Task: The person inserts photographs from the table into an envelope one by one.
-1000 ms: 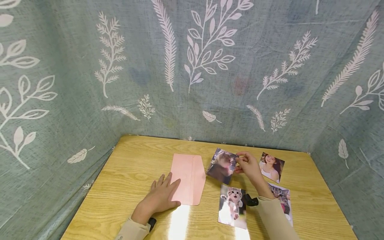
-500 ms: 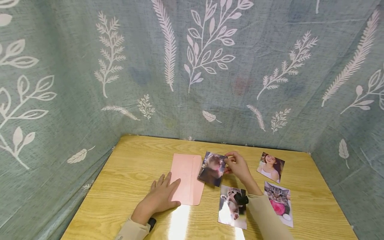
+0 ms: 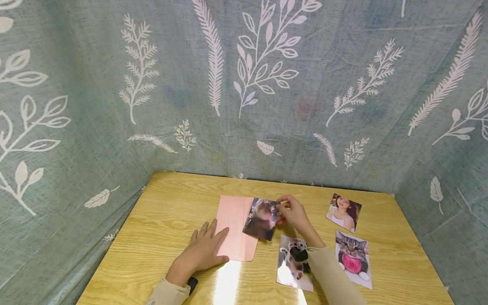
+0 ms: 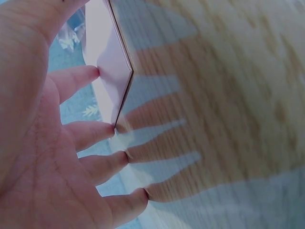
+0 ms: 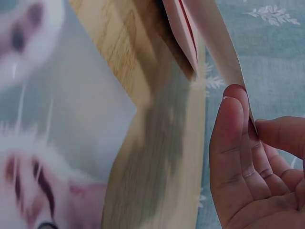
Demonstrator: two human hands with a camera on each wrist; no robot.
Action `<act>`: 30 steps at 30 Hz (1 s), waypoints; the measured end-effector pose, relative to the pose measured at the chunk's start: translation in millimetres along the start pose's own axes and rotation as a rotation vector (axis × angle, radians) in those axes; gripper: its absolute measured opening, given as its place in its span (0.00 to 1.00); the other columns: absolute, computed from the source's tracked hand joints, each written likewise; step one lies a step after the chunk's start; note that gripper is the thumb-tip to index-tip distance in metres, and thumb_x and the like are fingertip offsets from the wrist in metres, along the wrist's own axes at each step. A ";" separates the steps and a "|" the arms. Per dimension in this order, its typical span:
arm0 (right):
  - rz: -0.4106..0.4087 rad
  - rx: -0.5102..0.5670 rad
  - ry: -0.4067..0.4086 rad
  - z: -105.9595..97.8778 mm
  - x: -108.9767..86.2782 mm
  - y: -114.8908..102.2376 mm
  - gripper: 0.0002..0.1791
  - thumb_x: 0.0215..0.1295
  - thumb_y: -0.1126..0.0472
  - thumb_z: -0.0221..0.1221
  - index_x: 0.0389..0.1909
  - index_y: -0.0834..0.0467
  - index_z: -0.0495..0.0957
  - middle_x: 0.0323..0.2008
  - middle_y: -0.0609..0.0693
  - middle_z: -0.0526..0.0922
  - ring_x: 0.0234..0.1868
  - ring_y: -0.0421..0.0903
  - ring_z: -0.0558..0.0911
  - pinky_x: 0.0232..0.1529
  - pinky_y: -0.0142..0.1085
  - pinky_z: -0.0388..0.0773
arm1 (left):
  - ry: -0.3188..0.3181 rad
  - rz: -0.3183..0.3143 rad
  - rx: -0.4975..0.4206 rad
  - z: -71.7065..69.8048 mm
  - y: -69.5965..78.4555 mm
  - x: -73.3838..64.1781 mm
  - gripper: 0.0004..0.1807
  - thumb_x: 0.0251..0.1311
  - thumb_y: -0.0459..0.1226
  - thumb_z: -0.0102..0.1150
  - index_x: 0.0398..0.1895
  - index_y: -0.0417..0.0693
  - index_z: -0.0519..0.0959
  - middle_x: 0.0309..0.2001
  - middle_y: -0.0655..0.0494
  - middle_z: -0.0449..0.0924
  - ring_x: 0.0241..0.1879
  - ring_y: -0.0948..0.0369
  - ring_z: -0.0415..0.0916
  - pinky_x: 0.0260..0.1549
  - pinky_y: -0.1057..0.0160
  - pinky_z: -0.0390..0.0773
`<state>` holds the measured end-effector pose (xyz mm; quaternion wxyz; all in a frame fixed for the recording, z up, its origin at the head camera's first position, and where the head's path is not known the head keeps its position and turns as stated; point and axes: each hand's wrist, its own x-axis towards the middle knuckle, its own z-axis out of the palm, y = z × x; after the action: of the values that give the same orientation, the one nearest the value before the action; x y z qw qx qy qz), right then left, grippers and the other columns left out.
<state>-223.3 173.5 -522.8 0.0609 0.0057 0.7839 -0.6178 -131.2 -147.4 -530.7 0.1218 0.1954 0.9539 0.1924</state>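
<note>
The pink paper envelope [image 3: 230, 212] lies on the wooden table with its flap toward the right. My left hand [image 3: 203, 245], fingers spread and fairly straight, rests on its left edge; in the left wrist view some fingertips touch the envelope [image 4: 107, 67], others the tabletop. Between thumb and fingers, my right hand [image 3: 293, 214] pinches the right edge of a dark photo print [image 3: 261, 224]. This print overlaps the flap in the head view. The right wrist view shows the held print [image 5: 219, 43] edge-on beside the envelope's edge [image 5: 183, 33]; whether they touch I cannot tell.
A kitten photo [image 3: 293, 271] lies under the right wrist, partly covered by the wrist camera. Farther right are a portrait photo [image 3: 344, 213] and a cat photo [image 3: 352, 260] with something pink. A patterned blue-green curtain [image 3: 244, 140] stands behind the table [image 3: 183, 190].
My right hand has moved left with the dark photo print, bringing it from beside the envelope to over its flap. The left hand has stayed nearly still.
</note>
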 end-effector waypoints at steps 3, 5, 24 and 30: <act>0.008 -0.008 -0.005 3.8 0.7 -0.1 0.12 0.69 0.71 0.58 0.51 0.67 0.74 0.31 0.59 0.79 0.19 0.54 0.83 0.24 0.51 0.84 | 0.002 0.001 -0.002 0.2 -0.6 0.3 0.48 0.57 0.59 0.67 0.78 0.56 0.61 0.77 0.35 0.44 0.74 0.33 0.41 0.64 0.27 0.47; 0.011 -0.022 -0.010 6.2 3.3 4.7 0.11 0.69 0.71 0.58 0.51 0.66 0.75 0.31 0.58 0.78 0.18 0.52 0.83 0.22 0.48 0.84 | 0.004 0.002 0.001 0.5 -1.2 0.3 0.48 0.57 0.59 0.67 0.78 0.56 0.61 0.77 0.34 0.44 0.74 0.33 0.41 0.64 0.27 0.47; 0.023 -0.014 -0.090 25.2 4.7 7.8 0.11 0.69 0.71 0.57 0.51 0.67 0.74 0.28 0.59 0.79 0.19 0.51 0.83 0.21 0.47 0.84 | 0.009 0.006 0.012 2.6 -3.1 0.3 0.48 0.57 0.60 0.66 0.78 0.56 0.60 0.77 0.34 0.43 0.74 0.33 0.41 0.65 0.28 0.47; 0.026 0.001 -0.108 30.8 6.2 6.6 0.11 0.69 0.72 0.57 0.51 0.68 0.74 0.29 0.59 0.79 0.19 0.50 0.83 0.22 0.47 0.84 | 0.011 0.016 0.004 2.7 -3.6 0.4 0.48 0.58 0.60 0.66 0.78 0.56 0.60 0.78 0.35 0.43 0.74 0.33 0.40 0.65 0.28 0.46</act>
<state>-226.1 144.8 -537.0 0.1113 -0.0172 0.7790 -0.6168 -131.9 -149.5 -534.7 0.1144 0.2020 0.9535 0.1925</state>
